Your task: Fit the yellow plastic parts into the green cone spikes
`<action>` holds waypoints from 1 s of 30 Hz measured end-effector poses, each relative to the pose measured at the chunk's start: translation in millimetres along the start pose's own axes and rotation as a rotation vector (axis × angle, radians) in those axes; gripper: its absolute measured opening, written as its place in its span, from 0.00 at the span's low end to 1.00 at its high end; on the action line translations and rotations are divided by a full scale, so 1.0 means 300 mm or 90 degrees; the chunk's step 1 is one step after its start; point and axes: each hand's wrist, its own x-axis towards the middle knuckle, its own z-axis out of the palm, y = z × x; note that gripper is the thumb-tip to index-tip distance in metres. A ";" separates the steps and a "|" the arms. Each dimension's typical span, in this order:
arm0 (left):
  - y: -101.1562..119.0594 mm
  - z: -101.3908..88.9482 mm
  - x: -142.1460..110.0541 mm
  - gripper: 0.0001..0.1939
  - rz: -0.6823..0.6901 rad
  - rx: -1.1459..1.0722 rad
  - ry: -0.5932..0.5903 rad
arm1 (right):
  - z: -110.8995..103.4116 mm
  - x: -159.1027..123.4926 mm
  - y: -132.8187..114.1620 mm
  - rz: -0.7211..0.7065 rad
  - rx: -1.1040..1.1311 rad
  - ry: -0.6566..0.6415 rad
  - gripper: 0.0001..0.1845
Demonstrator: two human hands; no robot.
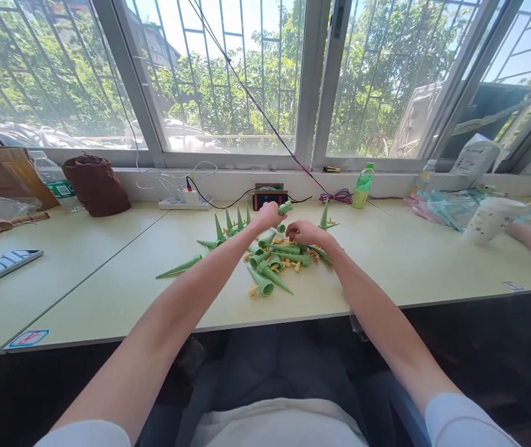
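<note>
My left hand (269, 215) is closed around a green plastic cone (285, 208), raised above the pile with the cone's wide end pointing right. My right hand (308, 232) reaches down at the back of the pile, its fingers curled together among small yellow plastic pieces (298, 267); whatever is in those fingers is hidden. Below both hands lie several loose green spikes with hollow threaded ends, one of them a front cone (260, 282). Behind my left forearm several green spikes (219, 228) stand upright, and another upright spike (324, 215) is to the right.
A phone-like black device (272, 202) leans near the window wall. Right of it are a coiled cable (337, 196) and a green bottle (363, 186). A brown bag (95, 186) sits left. At far right, another person's hand (528, 234) is near a white cup (492, 220).
</note>
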 end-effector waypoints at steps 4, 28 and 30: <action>-0.041 -0.077 -0.130 0.15 0.102 -0.003 -0.011 | 0.024 0.001 -0.023 -0.039 -0.028 0.081 0.16; -0.104 -0.149 -0.147 0.17 0.093 0.017 0.020 | 0.063 0.024 -0.066 -0.119 0.047 0.071 0.18; -0.100 -0.094 -0.069 0.16 0.020 0.031 0.010 | 0.064 0.022 -0.066 -0.117 0.052 0.075 0.18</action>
